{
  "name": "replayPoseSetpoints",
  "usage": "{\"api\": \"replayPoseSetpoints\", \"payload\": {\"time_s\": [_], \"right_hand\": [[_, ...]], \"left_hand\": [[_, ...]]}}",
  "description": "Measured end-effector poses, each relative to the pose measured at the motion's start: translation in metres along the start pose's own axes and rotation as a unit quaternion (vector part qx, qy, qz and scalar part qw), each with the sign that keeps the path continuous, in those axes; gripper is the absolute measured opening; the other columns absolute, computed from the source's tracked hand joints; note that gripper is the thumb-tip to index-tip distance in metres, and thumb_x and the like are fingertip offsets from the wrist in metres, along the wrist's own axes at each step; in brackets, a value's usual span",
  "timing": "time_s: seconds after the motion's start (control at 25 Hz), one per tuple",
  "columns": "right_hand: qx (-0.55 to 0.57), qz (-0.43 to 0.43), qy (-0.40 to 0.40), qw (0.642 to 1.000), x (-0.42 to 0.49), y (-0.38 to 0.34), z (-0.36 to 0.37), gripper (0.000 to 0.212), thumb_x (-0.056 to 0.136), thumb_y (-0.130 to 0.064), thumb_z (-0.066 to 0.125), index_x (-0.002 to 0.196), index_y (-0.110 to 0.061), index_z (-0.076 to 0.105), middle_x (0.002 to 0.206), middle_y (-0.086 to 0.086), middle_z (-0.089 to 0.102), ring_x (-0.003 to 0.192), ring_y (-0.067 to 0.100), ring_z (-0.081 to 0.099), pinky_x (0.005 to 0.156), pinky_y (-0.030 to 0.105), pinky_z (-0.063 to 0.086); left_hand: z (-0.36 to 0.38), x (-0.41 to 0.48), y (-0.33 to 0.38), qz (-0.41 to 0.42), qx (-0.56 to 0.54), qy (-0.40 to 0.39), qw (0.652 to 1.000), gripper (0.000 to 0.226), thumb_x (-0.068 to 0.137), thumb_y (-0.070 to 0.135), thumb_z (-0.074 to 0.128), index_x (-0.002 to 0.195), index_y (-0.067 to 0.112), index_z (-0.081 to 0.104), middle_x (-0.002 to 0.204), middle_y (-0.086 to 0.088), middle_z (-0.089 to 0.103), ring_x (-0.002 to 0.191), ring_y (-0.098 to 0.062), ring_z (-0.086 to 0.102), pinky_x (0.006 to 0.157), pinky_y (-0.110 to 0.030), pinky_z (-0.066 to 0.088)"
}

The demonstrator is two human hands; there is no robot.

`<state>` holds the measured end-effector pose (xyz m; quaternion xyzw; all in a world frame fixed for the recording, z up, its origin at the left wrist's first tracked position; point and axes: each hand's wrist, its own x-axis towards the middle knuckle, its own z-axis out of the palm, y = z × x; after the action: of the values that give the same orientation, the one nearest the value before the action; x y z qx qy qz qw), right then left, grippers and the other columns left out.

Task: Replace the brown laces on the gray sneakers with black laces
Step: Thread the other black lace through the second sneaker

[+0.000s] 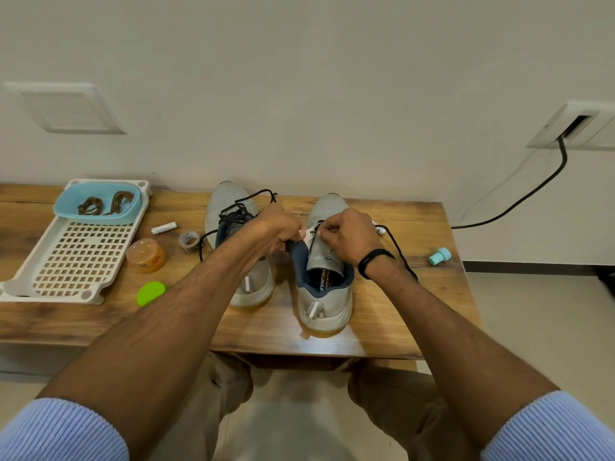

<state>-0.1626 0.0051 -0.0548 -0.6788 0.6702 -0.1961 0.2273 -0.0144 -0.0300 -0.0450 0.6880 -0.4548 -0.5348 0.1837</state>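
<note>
1. Pale wall behind, wooden worktop (432, 227) in front of the seated person; both hands meet over the gray sneaker (324, 294) lying directly beneath them.
2. Its long axis runs straight away from the person, heel nearest, toe beyond the knuckles; the eyelet rows sit just under the fingertips, so I'd judge either hand equally near.
3. Left hand (278, 229) is curled, pinching the eyelet flap's edge; right hand (346, 236) pinches the black lace (398, 245) close against the left's fingertips; which eyelet, I cannot tell.
4. Loose lace trails out past the right wrist across the worktop.
5. Sneaker: gray mesh, navy lining, tongue folded back toward the heel, pale sole.
6. Second sneaker (229, 207), under the left wrist, carries black lace loosely; brown laces (100, 204) lie in a blue tub (63, 202) well off left of the left hand.
</note>
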Motion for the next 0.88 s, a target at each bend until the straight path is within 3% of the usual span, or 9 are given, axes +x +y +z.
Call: {"api": "replayPoseSetpoints", "payload": {"time_s": [0.04, 0.12, 0.32, 0.52, 0.68, 0.8, 0.88], "right_hand": [[0.002, -0.002, -0.001, 1.000, 0.000, 0.000, 0.001, 0.019, 0.091, -0.022, 0.063, 0.097, -0.014, 0.079, 0.093, 0.004, 0.076, 0.086, 0.018, 0.066, 0.069, 0.022, 0.044], [0.002, -0.004, -0.007, 1.000, 0.000, 0.000, 0.002, 0.019, 0.091, -0.023, 0.063, 0.097, -0.015, 0.079, 0.093, 0.002, 0.076, 0.085, 0.017, 0.066, 0.068, 0.020, 0.041], [-0.033, -0.026, -0.013, 0.999, -0.001, -0.003, -0.001, 0.021, 0.093, -0.023, 0.061, 0.097, -0.013, 0.078, 0.093, 0.004, 0.073, 0.081, 0.014, 0.059, 0.067, 0.020, 0.035], [-0.059, -0.037, -0.005, 0.998, -0.001, -0.007, -0.001, 0.023, 0.091, -0.018, 0.058, 0.090, -0.010, 0.079, 0.085, 0.010, 0.073, 0.080, 0.024, 0.063, 0.065, 0.027, 0.042], [-0.097, -0.046, -0.019, 0.994, -0.003, -0.013, -0.002, 0.025, 0.091, -0.015, 0.056, 0.079, -0.005, 0.075, 0.071, 0.012, 0.065, 0.068, 0.022, 0.051, 0.059, 0.027, 0.030], [-0.123, -0.054, -0.024, 0.991, -0.004, -0.015, -0.002, 0.026, 0.092, -0.015, 0.055, 0.077, -0.004, 0.073, 0.065, 0.007, 0.053, 0.067, 0.021, 0.046, 0.060, 0.027, 0.026], [-0.091, -0.048, -0.024, 0.994, -0.004, -0.013, 0.000, 0.025, 0.092, -0.016, 0.056, 0.076, -0.006, 0.074, 0.063, 0.004, 0.053, 0.064, 0.020, 0.047, 0.057, 0.026, 0.028]], "left_hand": [[0.000, -0.001, 0.000, -0.004, 0.011, 0.004, 1.000, 0.006, 0.089, -0.004, 0.064, 0.093, 0.000, 0.065, 0.089, -0.013, 0.067, 0.080, -0.020, 0.065, 0.058, -0.027, 0.054], [0.001, -0.001, 0.001, -0.015, 0.019, 0.013, 1.000, 0.021, 0.086, -0.005, 0.069, 0.106, -0.004, 0.067, 0.101, -0.017, 0.070, 0.091, -0.024, 0.068, 0.059, -0.030, 0.057], [0.002, 0.003, -0.001, -0.020, -0.003, 0.020, 1.000, 0.029, 0.082, -0.004, 0.074, 0.110, -0.005, 0.065, 0.104, -0.019, 0.070, 0.089, -0.025, 0.068, 0.059, -0.034, 0.058], [0.003, 0.002, -0.002, 0.026, 0.053, 0.050, 0.997, 0.014, 0.077, -0.003, 0.075, 0.085, -0.001, 0.064, 0.083, -0.013, 0.065, 0.075, -0.020, 0.061, 0.053, -0.028, 0.050], [0.004, 0.005, -0.007, 0.074, 0.099, 0.060, 0.990, 0.022, 0.075, 0.001, 0.076, 0.095, -0.005, 0.071, 0.091, -0.013, 0.071, 0.077, -0.018, 0.062, 0.062, -0.030, 0.051], [0.005, 0.005, -0.007, 0.117, 0.132, 0.053, 0.983, 0.009, 0.076, 0.000, 0.071, 0.082, 0.007, 0.071, 0.074, -0.008, 0.062, 0.067, -0.017, 0.056, 0.059, -0.032, 0.050], [0.003, 0.006, -0.010, 0.131, 0.144, 0.050, 0.980, 0.013, 0.076, 0.001, 0.069, 0.080, 0.013, 0.069, 0.075, -0.006, 0.062, 0.070, -0.017, 0.060, 0.066, -0.039, 0.059]]}}
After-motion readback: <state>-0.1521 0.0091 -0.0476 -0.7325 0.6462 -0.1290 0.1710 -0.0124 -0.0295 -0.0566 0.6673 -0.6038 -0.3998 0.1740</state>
